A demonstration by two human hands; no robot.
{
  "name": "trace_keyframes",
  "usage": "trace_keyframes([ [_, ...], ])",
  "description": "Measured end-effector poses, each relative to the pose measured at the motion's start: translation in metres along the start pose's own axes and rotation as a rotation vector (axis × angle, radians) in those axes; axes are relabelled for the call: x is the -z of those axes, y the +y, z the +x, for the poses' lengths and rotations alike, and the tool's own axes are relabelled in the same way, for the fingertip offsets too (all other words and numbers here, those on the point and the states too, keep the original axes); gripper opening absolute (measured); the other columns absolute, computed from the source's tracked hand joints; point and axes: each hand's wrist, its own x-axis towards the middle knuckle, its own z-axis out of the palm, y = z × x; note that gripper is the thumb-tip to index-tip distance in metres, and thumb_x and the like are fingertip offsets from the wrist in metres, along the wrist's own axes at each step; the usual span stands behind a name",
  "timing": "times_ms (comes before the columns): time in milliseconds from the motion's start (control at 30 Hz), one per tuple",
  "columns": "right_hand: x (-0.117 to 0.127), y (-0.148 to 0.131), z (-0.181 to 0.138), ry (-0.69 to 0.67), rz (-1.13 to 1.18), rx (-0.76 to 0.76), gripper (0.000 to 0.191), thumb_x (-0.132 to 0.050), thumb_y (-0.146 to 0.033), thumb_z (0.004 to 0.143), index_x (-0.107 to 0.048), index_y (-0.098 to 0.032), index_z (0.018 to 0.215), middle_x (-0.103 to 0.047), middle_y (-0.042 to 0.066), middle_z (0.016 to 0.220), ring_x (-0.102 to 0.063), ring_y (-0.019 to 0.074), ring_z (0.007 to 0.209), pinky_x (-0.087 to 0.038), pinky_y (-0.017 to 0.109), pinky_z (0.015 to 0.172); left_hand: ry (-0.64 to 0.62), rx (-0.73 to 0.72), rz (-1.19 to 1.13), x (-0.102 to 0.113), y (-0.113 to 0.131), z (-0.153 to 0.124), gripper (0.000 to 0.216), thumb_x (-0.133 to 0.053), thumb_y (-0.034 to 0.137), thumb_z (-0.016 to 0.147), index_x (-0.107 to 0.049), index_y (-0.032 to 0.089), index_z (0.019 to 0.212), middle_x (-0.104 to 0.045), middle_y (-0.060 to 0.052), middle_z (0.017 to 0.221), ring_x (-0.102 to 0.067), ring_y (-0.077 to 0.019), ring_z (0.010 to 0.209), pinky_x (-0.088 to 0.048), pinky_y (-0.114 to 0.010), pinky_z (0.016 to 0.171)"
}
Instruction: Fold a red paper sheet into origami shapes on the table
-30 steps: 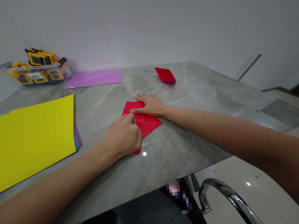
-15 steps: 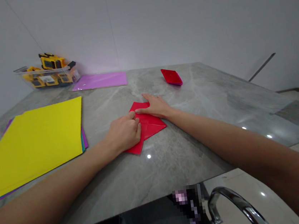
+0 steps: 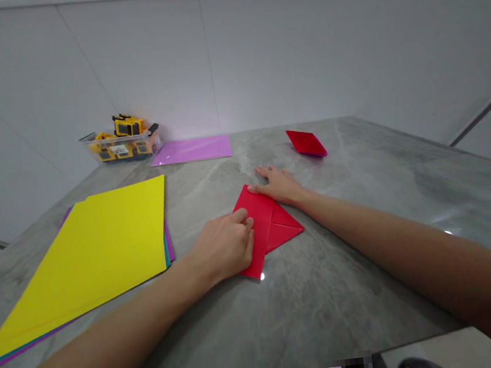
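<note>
A folded sheet of red paper [image 3: 260,223] lies on the grey counter in front of me, with a pointed flap to the right and a strip running toward me. My left hand [image 3: 229,242] is curled and rests over the strip's left edge; the undersides of its fingers are hidden. Flat on the counter, my right hand [image 3: 280,185] has its fingers spread, and its thumb touches the top corner of the paper. Beyond it sits another folded red piece [image 3: 306,143] with a pinkish edge.
Yellow sheets [image 3: 102,247] lie at the left with purple and teal ones under them. Farther back are a purple sheet or pack [image 3: 192,150] and a clear bin [image 3: 152,146] holding yellow toy vehicles [image 3: 129,126]. The marble-look counter [image 3: 228,339] meets a white wall.
The camera view has shifted, so everything sits lower and mostly farther right. My right hand has drawn back toward the paper's top corner, uncovering more of it. The left hand stays on the left edge.
</note>
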Motion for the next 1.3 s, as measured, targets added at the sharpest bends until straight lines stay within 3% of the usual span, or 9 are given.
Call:
trace_keyframes([
  [400, 0.001, -0.001, 0.000, -0.018, 0.011, -0.017, 0.085, -0.051, -0.068, 0.079, -0.034, -0.018, 0.145, -0.030, 0.010, 0.152, -0.021, 0.0341, 0.141, -0.015, 0.055, 0.112, -0.082, -0.197, -0.044, 0.013, -0.010, -0.021, 0.038, -0.030, 0.021, 0.096, -0.060, 0.015, 0.074, -0.060, -0.005, 0.083, -0.056, -0.0143, 0.062, -0.044, -0.030, 0.061],
  [867, 0.004, -0.004, -0.002, -0.027, -0.020, 0.007, 0.085, -0.048, -0.072, 0.078, -0.039, -0.018, 0.143, -0.031, 0.013, 0.152, -0.022, 0.0378, 0.140, -0.017, 0.060, 0.110, -0.134, -0.239, -0.060, 0.026, -0.008, -0.026, 0.028, -0.041, 0.016, 0.089, -0.059, 0.016, 0.067, -0.059, -0.004, 0.074, -0.054, -0.0142, 0.057, -0.040, -0.030, 0.057],
  [967, 0.009, -0.019, -0.015, 0.049, -0.086, 0.022, 0.075, -0.049, -0.064, 0.083, -0.044, -0.015, 0.139, -0.036, 0.018, 0.148, -0.027, 0.0420, 0.137, -0.019, 0.065, 0.107, -0.131, -0.199, -0.050, 0.023, -0.005, -0.027, 0.030, -0.039, 0.017, 0.089, -0.060, 0.016, 0.068, -0.060, -0.005, 0.076, -0.056, -0.0155, 0.060, -0.043, -0.031, 0.059],
  [1067, 0.011, -0.042, -0.033, 0.228, -0.218, 0.199, 0.053, -0.048, -0.041, 0.091, -0.046, -0.015, 0.138, -0.030, 0.017, 0.151, -0.018, 0.0381, 0.141, -0.003, 0.062, 0.112, -0.110, -0.190, -0.047, 0.016, -0.003, -0.028, 0.030, -0.039, 0.018, 0.090, -0.063, 0.015, 0.073, -0.060, -0.006, 0.079, -0.056, -0.0156, 0.061, -0.044, -0.031, 0.060],
  [1100, 0.009, -0.049, -0.038, 0.214, -0.217, 0.264, 0.052, -0.047, -0.039, 0.092, -0.045, -0.015, 0.138, -0.028, 0.016, 0.152, -0.016, 0.0357, 0.142, -0.003, 0.059, 0.113, -0.100, -0.190, -0.043, 0.013, -0.002, -0.027, 0.028, -0.039, 0.018, 0.089, -0.064, 0.014, 0.075, -0.060, -0.007, 0.080, -0.056, -0.0159, 0.062, -0.045, -0.031, 0.060],
  [1167, 0.004, -0.059, -0.044, 0.054, -0.152, 0.357, 0.057, -0.041, -0.046, 0.094, -0.041, -0.016, 0.142, -0.028, 0.016, 0.152, -0.018, 0.0328, 0.142, -0.016, 0.052, 0.114, -0.082, -0.187, -0.039, 0.010, -0.001, -0.026, 0.026, -0.041, 0.018, 0.088, -0.065, 0.013, 0.080, -0.059, -0.009, 0.081, -0.056, -0.0165, 0.063, -0.046, -0.031, 0.061],
  [1233, -0.002, -0.062, -0.045, -0.064, -0.124, 0.374, 0.060, -0.032, -0.052, 0.095, -0.038, -0.018, 0.144, -0.027, 0.015, 0.153, -0.017, 0.0331, 0.142, -0.019, 0.051, 0.113, -0.078, -0.190, -0.042, 0.010, 0.000, -0.025, 0.025, -0.042, 0.017, 0.087, -0.065, 0.012, 0.081, -0.059, -0.009, 0.081, -0.056, -0.0169, 0.064, -0.046, -0.031, 0.062],
  [1300, -0.006, -0.061, -0.043, -0.099, -0.130, 0.350, 0.062, -0.026, -0.053, 0.096, -0.036, -0.017, 0.145, -0.025, 0.016, 0.153, -0.013, 0.0342, 0.143, -0.018, 0.053, 0.113, -0.102, -0.218, -0.043, 0.015, 0.000, -0.025, 0.025, -0.042, 0.017, 0.087, -0.065, 0.012, 0.078, -0.060, -0.009, 0.079, -0.055, -0.0168, 0.063, -0.046, -0.031, 0.061],
])
